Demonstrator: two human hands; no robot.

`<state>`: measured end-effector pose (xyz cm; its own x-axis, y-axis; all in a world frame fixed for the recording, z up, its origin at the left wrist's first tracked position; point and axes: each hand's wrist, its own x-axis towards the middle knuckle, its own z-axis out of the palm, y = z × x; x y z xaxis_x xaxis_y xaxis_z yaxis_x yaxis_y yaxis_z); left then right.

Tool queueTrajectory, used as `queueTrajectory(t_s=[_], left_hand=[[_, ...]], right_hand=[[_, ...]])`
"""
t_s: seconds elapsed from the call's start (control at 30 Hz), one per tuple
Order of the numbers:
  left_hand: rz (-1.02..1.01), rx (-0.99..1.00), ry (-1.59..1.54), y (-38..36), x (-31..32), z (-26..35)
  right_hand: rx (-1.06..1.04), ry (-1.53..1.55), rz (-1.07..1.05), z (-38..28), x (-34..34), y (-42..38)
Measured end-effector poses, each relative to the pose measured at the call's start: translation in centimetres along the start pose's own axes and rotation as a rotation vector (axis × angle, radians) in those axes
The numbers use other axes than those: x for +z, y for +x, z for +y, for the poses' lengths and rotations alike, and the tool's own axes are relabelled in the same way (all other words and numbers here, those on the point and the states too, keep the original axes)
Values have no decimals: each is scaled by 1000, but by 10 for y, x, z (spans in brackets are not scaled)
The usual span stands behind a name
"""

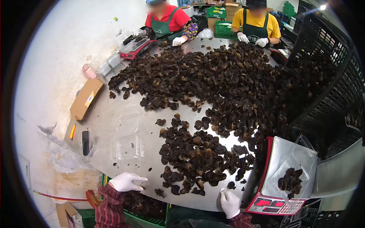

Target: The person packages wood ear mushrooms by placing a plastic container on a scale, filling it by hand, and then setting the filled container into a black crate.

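Observation:
My left hand [127,182], in a white glove, is at the near edge of the metal table [110,133]. Its fingers stretch to the right and it is open, with small dark scraps beside the fingertips. My right hand [230,203], also gloved, rests at the table edge left of the scale, fingers curled together; what they hold, if anything, is hidden. Between and beyond my hands lies a loose group of dark wood ear mushrooms [194,152]. On the red-edged digital scale [277,152], an opened clear plastic box [274,182] contains some mushrooms.
A large mushroom heap [213,76] covers the far table, where two gloved co-workers stand. A black crate [323,91] tips at the right. At left are a cardboard box [86,99], a phone [86,143] and an orange cutter [72,131]. A green crate [144,220] sits below the edge.

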<state>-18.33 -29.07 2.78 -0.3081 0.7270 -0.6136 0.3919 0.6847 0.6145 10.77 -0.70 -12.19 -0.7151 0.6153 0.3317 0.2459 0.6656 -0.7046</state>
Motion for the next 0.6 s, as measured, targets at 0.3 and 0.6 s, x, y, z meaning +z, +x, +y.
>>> queueTrajectory(t_s=[0.3, 0.6], left_hand=[[869, 471, 296, 176, -4, 47], [729, 278, 121, 234, -32, 60]], right_hand=[[-29, -9, 35, 0, 1, 0], [-26, 73, 62, 1, 2, 1]])
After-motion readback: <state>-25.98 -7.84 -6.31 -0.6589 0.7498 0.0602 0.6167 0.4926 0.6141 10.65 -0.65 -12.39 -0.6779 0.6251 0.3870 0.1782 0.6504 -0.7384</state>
